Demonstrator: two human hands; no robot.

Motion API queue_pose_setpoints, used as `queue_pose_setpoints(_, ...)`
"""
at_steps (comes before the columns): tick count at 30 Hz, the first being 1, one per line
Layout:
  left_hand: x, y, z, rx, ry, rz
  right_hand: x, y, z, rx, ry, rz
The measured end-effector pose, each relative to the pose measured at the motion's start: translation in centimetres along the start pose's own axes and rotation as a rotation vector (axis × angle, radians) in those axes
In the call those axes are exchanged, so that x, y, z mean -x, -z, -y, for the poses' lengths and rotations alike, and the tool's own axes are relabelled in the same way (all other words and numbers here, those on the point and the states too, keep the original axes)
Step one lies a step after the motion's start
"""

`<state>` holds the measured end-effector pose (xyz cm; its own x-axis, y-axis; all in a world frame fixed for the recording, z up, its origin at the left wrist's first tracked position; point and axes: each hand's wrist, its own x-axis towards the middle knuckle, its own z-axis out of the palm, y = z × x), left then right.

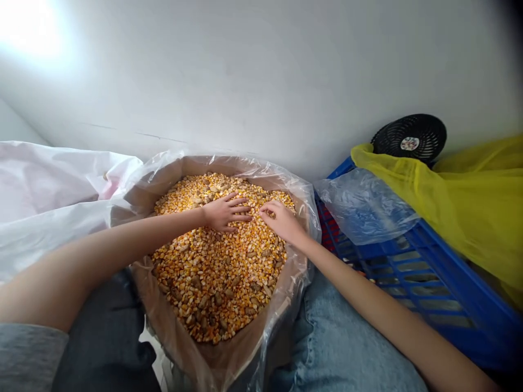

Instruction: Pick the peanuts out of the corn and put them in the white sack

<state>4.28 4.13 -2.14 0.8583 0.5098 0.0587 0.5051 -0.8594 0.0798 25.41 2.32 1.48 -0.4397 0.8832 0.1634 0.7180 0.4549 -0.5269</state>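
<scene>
A large sack lined with clear plastic (165, 326) stands between the knees, filled with yellow corn kernels (229, 267). Several tan lumps, which look like unshelled peanuts, are mixed among the kernels. My left hand (224, 212) lies flat on the corn near the middle, palm down, fingers spread towards the right. Just right of it, my right hand (280, 220) is at the corn's surface with thumb and fingertips pinched together. Whatever may be between those fingertips is too small to make out. A narrow gap separates the two hands.
To the right stands a blue plastic crate (441, 272) with a clear plastic bag (363, 207) and yellow mesh (461, 212) over it. A black round fan-like grille (411, 136) rests behind. White sheeting (53, 179) lies at the left; a pale wall (245, 76) rises behind the sack.
</scene>
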Motion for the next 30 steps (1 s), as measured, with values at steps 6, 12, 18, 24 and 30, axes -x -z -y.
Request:
queue_pose_setpoints(6, 0.3, 1.4, 1.0, -0.059, 0.136, -0.06, -0.1, -1.3, -0.3, 0.086, 0.056, 0.03)
queue_pose_setpoints(12, 1.8, 1.5, 1.6, -0.036, 0.425, -0.156, -0.9, -2.0, 0.3, 0.224, 0.099, -0.005)
queue_pose_setpoints(18, 2.3, 0.0, 3.0, 0.036, 0.562, -0.214, -1.2, -3.4, 0.5, 0.294, 0.06, 0.108)
queue_pose_setpoints(24, 2.2, -1.1, 2.0, -0.004, 0.596, -0.184, -1.5, -4.2, 1.9, 0.359, 0.173, 0.086)
queue_pose_setpoints(30, 2.3, -2.2, -1.1, 0.012, 0.625, -0.161, -2.4, -4.5, 3.2, 0.3, 0.236, 0.065)
